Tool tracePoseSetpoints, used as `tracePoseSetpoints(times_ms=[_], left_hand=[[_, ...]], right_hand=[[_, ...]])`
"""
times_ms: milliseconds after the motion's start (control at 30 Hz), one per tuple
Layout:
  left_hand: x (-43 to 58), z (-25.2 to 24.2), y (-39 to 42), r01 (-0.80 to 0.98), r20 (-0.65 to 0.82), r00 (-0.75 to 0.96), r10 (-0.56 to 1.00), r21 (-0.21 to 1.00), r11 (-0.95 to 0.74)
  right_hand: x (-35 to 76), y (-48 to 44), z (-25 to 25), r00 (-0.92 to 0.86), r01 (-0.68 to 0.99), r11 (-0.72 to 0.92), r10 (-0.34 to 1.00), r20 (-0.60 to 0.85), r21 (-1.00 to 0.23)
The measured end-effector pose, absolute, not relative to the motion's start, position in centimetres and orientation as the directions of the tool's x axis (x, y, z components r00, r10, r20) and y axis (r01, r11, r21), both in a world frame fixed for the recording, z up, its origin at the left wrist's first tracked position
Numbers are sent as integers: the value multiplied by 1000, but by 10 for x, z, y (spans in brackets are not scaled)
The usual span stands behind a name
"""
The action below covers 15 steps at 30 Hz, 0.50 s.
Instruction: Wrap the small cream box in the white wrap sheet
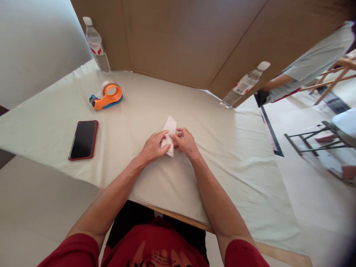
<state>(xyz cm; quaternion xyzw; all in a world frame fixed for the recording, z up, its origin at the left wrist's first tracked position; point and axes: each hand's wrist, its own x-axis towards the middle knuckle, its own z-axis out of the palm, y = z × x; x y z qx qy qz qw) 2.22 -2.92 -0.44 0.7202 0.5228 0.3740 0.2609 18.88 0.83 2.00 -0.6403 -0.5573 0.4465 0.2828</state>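
On the bench (pixel 144 100), the left hand (pixel 154 146) and right hand (pixel 186 141) hold the white tissue (pixel 171 124) between them, each grip half-curled at its edges. Its near end seems bunched, its far end flat: apparently part-done.

LIGHT: bright, soft, diffuse | BRIGHTEST: pale wall (pixel 41 44) at 10 o'clock, glossy floor (pixel 297 193) at 4 | SHADOWS: faint along desk (pixel 236 174) folds, 4 | DETAIL: white piece (pixel 171 124) at dial centre washed out | DISTORTION: stool (pixel 340 129) stretched, 3 | BLUR: smeared rim, darkened at 4
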Motion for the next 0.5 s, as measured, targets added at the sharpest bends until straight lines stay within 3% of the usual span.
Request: tracePoseSetpoints(times_ms=[500], left_hand=[[21,3,-33,585,328,261,908,694,-419]], right_hand=[[189,53,1,-93,559,-17,992,-82,-829]])
